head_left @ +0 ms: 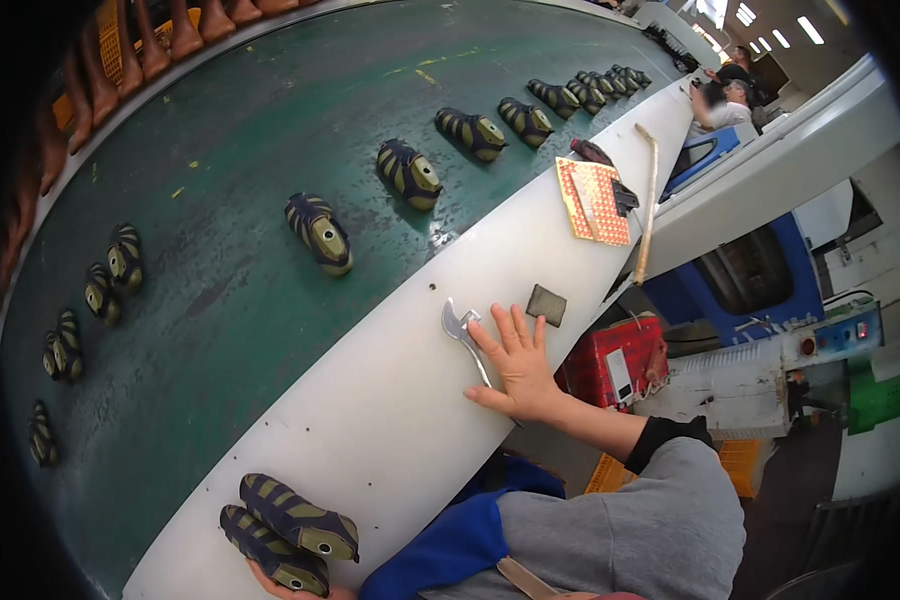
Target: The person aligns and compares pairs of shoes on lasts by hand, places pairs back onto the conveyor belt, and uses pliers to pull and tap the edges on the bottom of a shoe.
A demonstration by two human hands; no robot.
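At the near left end of the white ledge, my left hand [288,588] is closed on a dark navy and olive striped shoe [275,555]; most of this hand is hidden beneath it. A matching shoe [300,518] lies right beside that one, on the ledge. My right hand [518,370] is open and palm down, fingers spread, over the ledge. Its index finger and thumb are at a silver wrench [462,328]; whether they touch it I cannot tell. Just beyond the fingertips sits a small grey abrasive block [546,305].
Several striped shoes [408,174] stand along the green conveyor belt [240,130]. On the ledge lie an orange patterned sheet [592,200], a black object [624,197] and a long stick [647,205]. Brown foot forms [185,30] line the far side. People [725,105] are at the far end.
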